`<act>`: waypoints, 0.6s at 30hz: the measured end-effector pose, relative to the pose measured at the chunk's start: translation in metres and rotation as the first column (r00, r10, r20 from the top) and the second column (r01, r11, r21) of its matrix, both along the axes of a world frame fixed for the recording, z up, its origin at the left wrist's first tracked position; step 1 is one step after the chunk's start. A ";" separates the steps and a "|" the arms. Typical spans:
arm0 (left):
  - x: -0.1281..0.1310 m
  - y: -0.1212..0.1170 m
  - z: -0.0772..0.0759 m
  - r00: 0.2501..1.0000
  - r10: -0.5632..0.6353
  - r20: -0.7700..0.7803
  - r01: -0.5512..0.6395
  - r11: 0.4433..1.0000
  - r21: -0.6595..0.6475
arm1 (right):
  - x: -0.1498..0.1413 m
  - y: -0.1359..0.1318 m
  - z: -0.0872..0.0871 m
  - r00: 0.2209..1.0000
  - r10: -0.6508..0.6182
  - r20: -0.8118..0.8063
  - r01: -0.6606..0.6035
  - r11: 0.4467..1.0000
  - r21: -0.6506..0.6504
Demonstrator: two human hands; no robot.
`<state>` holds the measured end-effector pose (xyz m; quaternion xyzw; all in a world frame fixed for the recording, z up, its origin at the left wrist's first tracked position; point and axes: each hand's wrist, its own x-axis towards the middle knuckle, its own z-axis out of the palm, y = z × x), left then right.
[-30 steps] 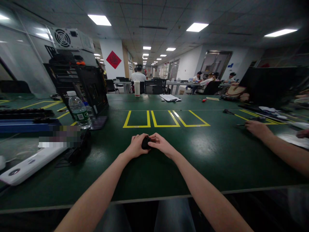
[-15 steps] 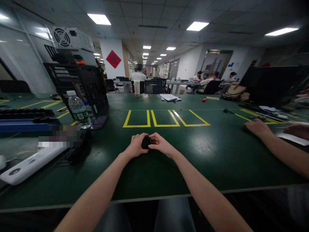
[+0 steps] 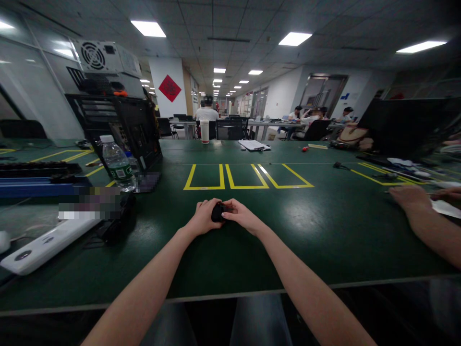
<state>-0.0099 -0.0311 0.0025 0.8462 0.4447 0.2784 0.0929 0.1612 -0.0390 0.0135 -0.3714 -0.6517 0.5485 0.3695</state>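
My left hand (image 3: pixel 202 217) and my right hand (image 3: pixel 240 215) meet at the middle of the green table (image 3: pixel 324 230). Both are closed around a small black object (image 3: pixel 217 212) held between them; most of it is hidden by my fingers. The hands rest on the table surface, just in front of three yellow taped rectangles (image 3: pixel 246 176).
A water bottle (image 3: pixel 117 164) and a black open computer case (image 3: pixel 122 127) stand at the left, with a white power strip (image 3: pixel 46 245) nearer me. A co-worker's forearm and hand (image 3: pixel 414 202) lie on the table at the right. A white cup (image 3: pixel 204 131) and papers sit far back.
My hands stay together on the black object with only slight finger shifts. The co-worker's hand at the right has moved further right and nearer the table's front.
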 end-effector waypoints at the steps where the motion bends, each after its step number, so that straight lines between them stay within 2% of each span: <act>1: 0.000 0.000 0.000 1.000 0.001 -0.003 -0.001 1.000 0.003 | 0.000 -0.001 0.001 1.000 0.015 -0.013 -0.015 1.000 0.006; 8: 0.000 -0.001 0.001 1.000 -0.014 0.004 0.014 1.000 -0.001 | -0.002 0.000 -0.001 0.999 -0.038 -0.037 0.039 0.999 0.030; 12: -0.001 -0.002 0.002 1.000 -0.016 0.011 0.016 1.000 -0.023 | -0.003 0.002 -0.002 0.996 -0.082 0.020 0.081 0.997 0.017; 15: -0.001 -0.002 0.002 1.000 -0.015 0.015 0.016 1.000 -0.019 | -0.001 0.002 -0.002 0.995 -0.068 0.072 0.068 0.998 0.000; 18: 0.000 -0.002 0.003 1.000 -0.011 0.010 0.011 1.000 -0.022 | 0.001 0.001 -0.001 0.998 -0.010 0.057 0.010 1.000 0.008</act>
